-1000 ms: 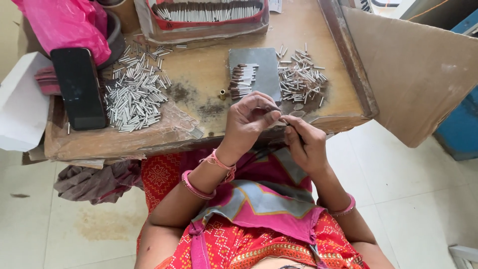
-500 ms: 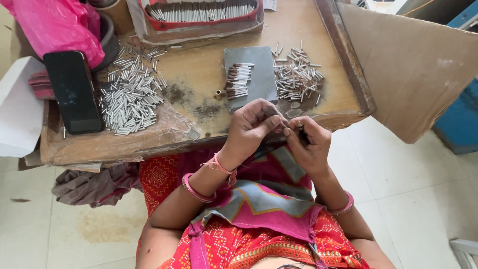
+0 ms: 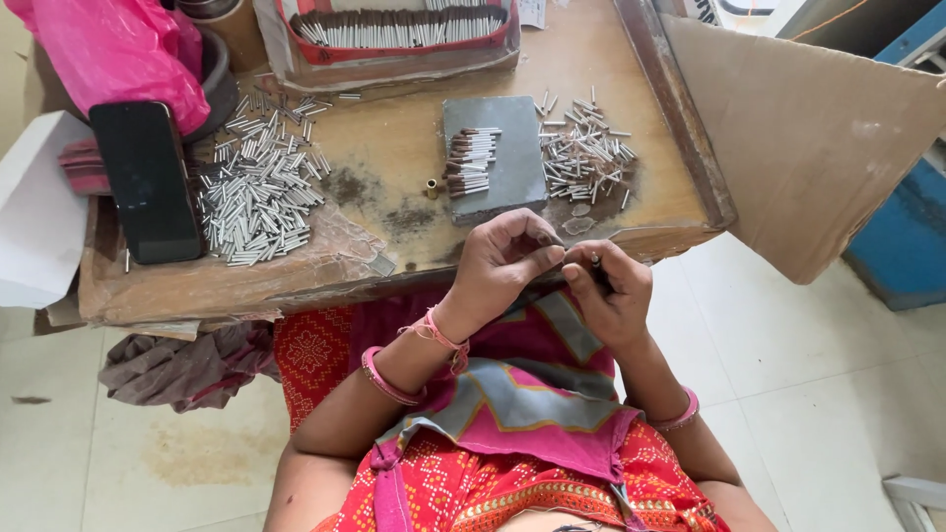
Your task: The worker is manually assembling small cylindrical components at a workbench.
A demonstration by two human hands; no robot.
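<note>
On the far left of the table (image 3: 394, 177) my black phone (image 3: 148, 182) lies flat, touching the big loose heap of silvery tubes (image 3: 258, 197). I judge that a careless sweep of my forearm across that heap could roll tubes off the near edge onto the floor. In the middle, a short row of filled brown-tipped tubes (image 3: 471, 161) rests on the grey block (image 3: 498, 158), with one small brass ring (image 3: 431, 187) just beside it; a knock to the block could scatter the row into the smaller heap of tubes (image 3: 586, 158) on its right.

My left hand (image 3: 503, 261) and right hand (image 3: 611, 296) meet just below the table's near edge, over my lap. The fingers of both are pinched narrow on one thin tube (image 3: 594, 262), a slim, dark-ended piece mostly hidden by my fingertips, so I cannot tell its full length. It looks light and slick; if my pinch slackens, I judge it could drop into the folds of my pink and red clothing (image 3: 532, 394) and be hard to find.
</note>
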